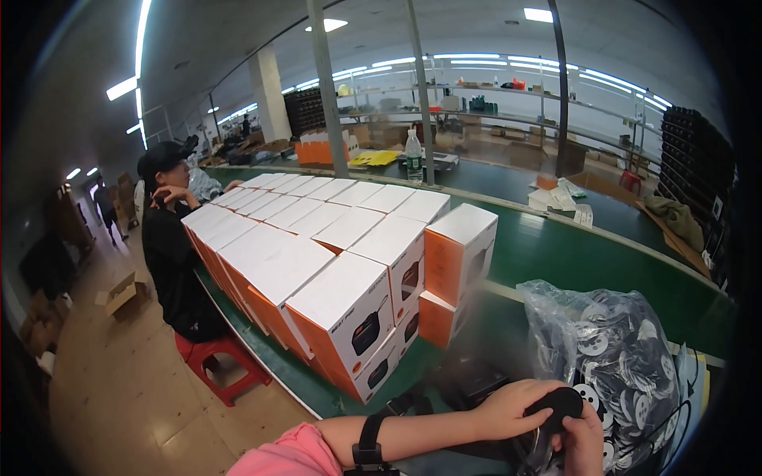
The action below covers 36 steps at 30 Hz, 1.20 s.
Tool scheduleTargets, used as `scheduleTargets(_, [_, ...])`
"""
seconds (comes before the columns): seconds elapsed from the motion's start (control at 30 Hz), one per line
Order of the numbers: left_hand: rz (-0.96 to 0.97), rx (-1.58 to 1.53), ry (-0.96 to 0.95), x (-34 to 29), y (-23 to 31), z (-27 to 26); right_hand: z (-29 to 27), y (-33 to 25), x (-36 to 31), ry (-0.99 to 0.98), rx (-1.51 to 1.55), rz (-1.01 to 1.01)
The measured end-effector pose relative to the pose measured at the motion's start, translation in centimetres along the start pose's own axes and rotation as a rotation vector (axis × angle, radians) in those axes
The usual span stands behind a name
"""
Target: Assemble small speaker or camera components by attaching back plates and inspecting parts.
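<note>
Left grip (514,403) and right grip (586,441) partly hide a round black piece (566,401).

I look across a long, glossy green workbench (520,230), upright grey metal posts (328,79) rising along it. Behind, long metal shelving (508,90) stretches across the back of the room. To the left stands a square white pillar (271,95), and nearer, a red plastic stool (218,365) sits on the pale tiled floor (182,428). Thin white tube lights (141,47) glow overhead (on my remote feed, the lens bends them).
</note>
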<state>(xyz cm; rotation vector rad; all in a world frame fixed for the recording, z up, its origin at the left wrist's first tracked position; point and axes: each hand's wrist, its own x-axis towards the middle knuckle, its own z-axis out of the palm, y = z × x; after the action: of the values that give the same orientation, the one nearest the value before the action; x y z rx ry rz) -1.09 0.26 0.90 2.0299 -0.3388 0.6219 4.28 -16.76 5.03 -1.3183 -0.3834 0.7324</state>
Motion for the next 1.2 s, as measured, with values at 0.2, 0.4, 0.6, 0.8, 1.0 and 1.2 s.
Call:
scheduleTargets(0.2, [0.003, -0.007, -0.009, 0.0, 0.0, 0.1, 0.1, 0.0, 0.0, 0.013, -0.013, 0.003])
scheduleTargets(0.4, [0.0, -0.004, -0.011, 0.0, 0.0, 0.0, 0.0, 0.0, 0.0, 0.008, -0.027, -0.001])
scheduleTargets(0.6, [-0.009, 0.012, -0.01, 0.1, 0.2, -0.1, 0.1, 0.2, 0.2, -0.034, -0.021, -0.063])
scheduleTargets(0.8, [0.023, 0.073, -0.037, 0.4, -0.1, -0.3, -0.8, 0.5, 0.6, 0.006, 0.117, -0.058])
scheduleTargets(1.0, [-0.021, 0.014, -0.028, 0.5, 0.0, -0.3, -1.7, 0.7, 0.7, 0.006, 0.165, -0.004])
scheduleTargets(1.2, [0.005, -0.061, -0.021, 0.7, -0.2, -0.3, -1.8, 0.5, 0.7, -0.016, 0.144, 0.014])
